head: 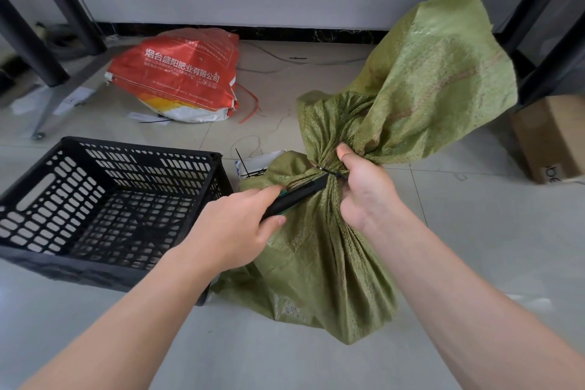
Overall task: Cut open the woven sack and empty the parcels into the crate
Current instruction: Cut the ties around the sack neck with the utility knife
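Observation:
A green woven sack (319, 250) stands on the tiled floor, its neck gathered and bound by a black cable tie (327, 171). My right hand (364, 187) grips the bunched neck just at the tie, with the loose top of the sack flaring up behind it. My left hand (240, 225) holds a black utility knife (296, 198) whose tip reaches the cable tie. A black slatted plastic crate (104, 199) sits to the left of the sack, with nothing visible inside. No parcels show; the sack hides its contents.
A red and white printed sack (180, 76) lies on the floor behind the crate. Cut black ties and white paper (253, 166) lie between crate and sack. A cardboard box (554, 136) stands at right. Dark metal rack legs (47, 51) rise at left and right.

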The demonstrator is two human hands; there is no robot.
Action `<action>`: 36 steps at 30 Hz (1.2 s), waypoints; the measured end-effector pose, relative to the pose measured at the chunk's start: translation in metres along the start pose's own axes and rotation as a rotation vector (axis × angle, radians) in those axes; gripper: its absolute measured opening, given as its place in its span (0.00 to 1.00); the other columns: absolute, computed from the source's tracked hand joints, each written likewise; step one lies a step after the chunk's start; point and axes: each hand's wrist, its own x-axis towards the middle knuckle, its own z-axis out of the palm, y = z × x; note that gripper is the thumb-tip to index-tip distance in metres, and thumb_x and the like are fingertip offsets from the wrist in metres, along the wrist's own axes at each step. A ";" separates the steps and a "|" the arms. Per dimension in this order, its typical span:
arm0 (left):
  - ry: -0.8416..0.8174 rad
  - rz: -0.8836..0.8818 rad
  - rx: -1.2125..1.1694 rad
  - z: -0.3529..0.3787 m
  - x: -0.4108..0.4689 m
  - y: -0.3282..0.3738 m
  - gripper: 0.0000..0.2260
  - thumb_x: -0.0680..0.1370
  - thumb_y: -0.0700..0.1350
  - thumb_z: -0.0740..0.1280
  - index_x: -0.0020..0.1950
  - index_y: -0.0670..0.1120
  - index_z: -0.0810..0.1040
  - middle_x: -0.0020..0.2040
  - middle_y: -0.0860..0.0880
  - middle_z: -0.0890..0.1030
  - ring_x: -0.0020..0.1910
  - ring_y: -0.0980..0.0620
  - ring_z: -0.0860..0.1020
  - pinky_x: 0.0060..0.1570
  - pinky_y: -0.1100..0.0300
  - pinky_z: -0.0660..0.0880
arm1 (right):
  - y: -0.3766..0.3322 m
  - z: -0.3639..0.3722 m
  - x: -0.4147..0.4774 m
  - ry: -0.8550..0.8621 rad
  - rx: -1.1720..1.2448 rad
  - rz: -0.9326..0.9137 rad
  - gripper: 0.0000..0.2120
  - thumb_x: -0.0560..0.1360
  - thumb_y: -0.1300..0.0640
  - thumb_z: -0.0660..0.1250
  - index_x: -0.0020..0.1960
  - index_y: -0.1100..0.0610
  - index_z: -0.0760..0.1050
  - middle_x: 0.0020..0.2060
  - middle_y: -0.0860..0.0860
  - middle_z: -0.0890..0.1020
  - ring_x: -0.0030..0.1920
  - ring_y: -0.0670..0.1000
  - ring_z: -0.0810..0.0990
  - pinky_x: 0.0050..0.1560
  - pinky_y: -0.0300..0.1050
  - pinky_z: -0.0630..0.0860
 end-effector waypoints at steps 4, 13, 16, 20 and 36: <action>0.100 0.025 0.027 0.005 -0.004 0.002 0.20 0.78 0.60 0.58 0.68 0.54 0.70 0.54 0.56 0.81 0.48 0.48 0.81 0.42 0.51 0.79 | 0.001 0.000 -0.004 -0.017 -0.019 0.052 0.10 0.80 0.60 0.65 0.58 0.64 0.77 0.51 0.63 0.85 0.47 0.61 0.86 0.50 0.63 0.82; 0.219 0.000 0.110 0.011 -0.007 0.006 0.19 0.77 0.58 0.58 0.64 0.51 0.74 0.52 0.53 0.83 0.35 0.45 0.82 0.29 0.53 0.77 | 0.001 0.003 -0.011 -0.042 0.025 0.137 0.10 0.83 0.61 0.57 0.56 0.66 0.74 0.42 0.65 0.83 0.38 0.58 0.85 0.38 0.57 0.84; 0.225 -0.036 0.071 0.013 -0.007 0.007 0.19 0.77 0.57 0.58 0.64 0.50 0.74 0.52 0.52 0.83 0.37 0.45 0.82 0.30 0.52 0.78 | 0.002 0.004 -0.013 -0.087 0.017 0.132 0.12 0.82 0.63 0.57 0.58 0.69 0.74 0.43 0.65 0.82 0.40 0.60 0.84 0.40 0.56 0.84; 0.227 -0.085 0.019 0.016 -0.008 0.008 0.17 0.78 0.54 0.65 0.65 0.50 0.74 0.55 0.52 0.82 0.43 0.44 0.83 0.35 0.53 0.79 | 0.003 0.002 -0.016 -0.207 -0.012 0.124 0.11 0.78 0.63 0.60 0.58 0.67 0.73 0.50 0.64 0.77 0.50 0.61 0.78 0.59 0.61 0.78; 0.274 -0.037 -0.082 0.026 -0.011 0.002 0.18 0.77 0.52 0.67 0.66 0.49 0.74 0.56 0.53 0.82 0.44 0.45 0.83 0.38 0.56 0.77 | 0.006 0.001 -0.023 -0.178 -0.071 0.042 0.07 0.79 0.71 0.60 0.48 0.72 0.76 0.38 0.64 0.84 0.34 0.56 0.85 0.39 0.51 0.85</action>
